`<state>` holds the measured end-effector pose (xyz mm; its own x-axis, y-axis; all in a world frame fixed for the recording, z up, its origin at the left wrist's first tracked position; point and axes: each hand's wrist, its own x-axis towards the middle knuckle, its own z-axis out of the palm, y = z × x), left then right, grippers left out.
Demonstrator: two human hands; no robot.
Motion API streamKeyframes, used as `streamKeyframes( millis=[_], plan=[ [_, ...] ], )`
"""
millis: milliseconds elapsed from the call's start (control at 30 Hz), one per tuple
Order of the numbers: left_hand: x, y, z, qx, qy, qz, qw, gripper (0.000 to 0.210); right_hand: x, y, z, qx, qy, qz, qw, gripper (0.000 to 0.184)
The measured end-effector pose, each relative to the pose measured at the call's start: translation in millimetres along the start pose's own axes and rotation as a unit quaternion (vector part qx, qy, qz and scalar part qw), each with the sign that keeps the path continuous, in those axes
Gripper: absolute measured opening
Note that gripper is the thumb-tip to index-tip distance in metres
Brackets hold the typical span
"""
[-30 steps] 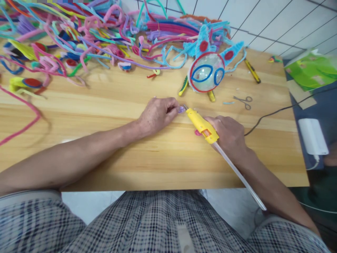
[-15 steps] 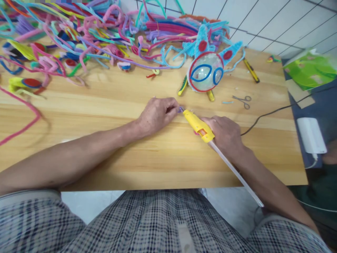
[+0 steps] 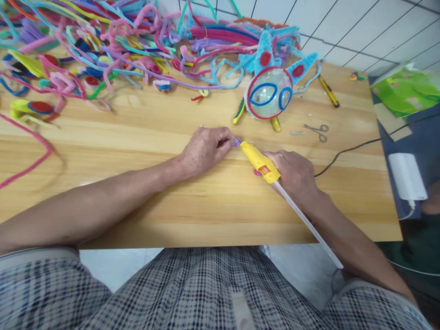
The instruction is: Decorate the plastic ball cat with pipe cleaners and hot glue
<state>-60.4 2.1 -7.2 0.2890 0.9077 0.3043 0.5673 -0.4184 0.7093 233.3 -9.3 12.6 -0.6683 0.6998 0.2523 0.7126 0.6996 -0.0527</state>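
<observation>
My left hand (image 3: 208, 149) is closed in a pinch on a small purple piece (image 3: 236, 142), which looks like pipe cleaner; most of it is hidden by my fingers. In my right hand (image 3: 294, 172) is a yellow glue gun (image 3: 259, 161), its handle covered by my fingers. Its nozzle is at the purple piece; whether they touch I cannot tell. A long clear glue stick (image 3: 309, 224) sticks out of its back end. A bit of pink (image 3: 257, 172) shows beside the gun. Beyond my hands stands a clear ball (image 3: 270, 104) with blue fuzzy ears, a red ring and blue loops.
Tangled pipe cleaners (image 3: 130, 50) fill the back left. Green-and-yellow pliers (image 3: 239, 111) lie partly under the ball. Small scissors (image 3: 319, 131) and a yellow utility knife (image 3: 329, 91) lie to the right. A black cord (image 3: 357, 142) runs off the table's right edge.
The glue gun's nozzle has shifted very slightly, and a little more of the purple piece shows. My hands have otherwise hardly moved.
</observation>
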Motion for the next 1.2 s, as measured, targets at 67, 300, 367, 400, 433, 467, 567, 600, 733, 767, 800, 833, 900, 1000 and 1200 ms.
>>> streamKeyframes(
  millis=[67,300,367,400,433,467,567,600,733,767,800,833,900,1000,1200],
  plan=[
    [0,0,0.0,-0.004,0.000,-0.002,1.000,0.024,-1,0,2,-0.007,0.013,-0.003,1.000,0.034],
    [0,1,-1.2,-0.010,0.003,0.001,1.000,0.024,-2,3,4,-0.012,-0.014,0.023,1.000,0.037],
    [0,0,-0.7,-0.008,0.004,0.003,1.000,0.025,-2,3,0,-0.010,-0.038,0.045,0.998,0.036],
    [-1,0,0.0,-0.007,0.006,0.006,1.000,0.026,-2,2,-1,-0.010,-0.049,0.056,0.997,0.035],
    [-1,-1,0.9,-0.003,0.009,0.010,1.000,0.027,-1,2,-3,-0.010,-0.058,0.066,0.996,0.034],
    [-1,-2,2.1,0.002,0.013,0.017,1.000,0.027,-1,1,-5,-0.009,-0.068,0.074,0.995,0.032],
    [-3,-5,5.4,0.029,0.028,0.044,0.998,0.028,-2,0,-7,-0.003,-0.087,0.081,0.993,0.029],
    [-3,-6,6.1,0.039,0.030,0.048,0.998,0.028,-2,-1,-6,0.000,-0.086,0.076,0.993,0.029],
    [-4,-7,5.7,0.048,0.022,0.043,0.998,0.028,-3,1,-1,0.010,-0.052,0.046,0.998,0.032],
    [-4,-6,5.0,0.044,0.019,0.041,0.998,0.028,-3,2,0,0.011,-0.044,0.041,0.998,0.033],
    [-3,-5,4.3,0.041,0.018,0.038,0.998,0.027,-4,3,1,0.011,-0.038,0.038,0.999,0.033],
    [-3,-5,3.6,0.039,0.017,0.034,0.999,0.026,-4,4,1,0.010,-0.032,0.036,0.999,0.034],
    [-3,-3,2.3,0.035,0.015,0.025,0.999,0.025,-5,5,1,0.006,-0.016,0.032,0.999,0.036],
    [-2,-1,1.0,0.031,0.013,0.014,0.999,0.026,-6,5,-1,0.006,-0.012,0.035,0.999,0.037],
    [-3,-3,1.9,0.035,0.008,0.024,0.999,0.025,-4,2,0,0.013,-0.020,0.010,1.000,0.035]
  ],
)
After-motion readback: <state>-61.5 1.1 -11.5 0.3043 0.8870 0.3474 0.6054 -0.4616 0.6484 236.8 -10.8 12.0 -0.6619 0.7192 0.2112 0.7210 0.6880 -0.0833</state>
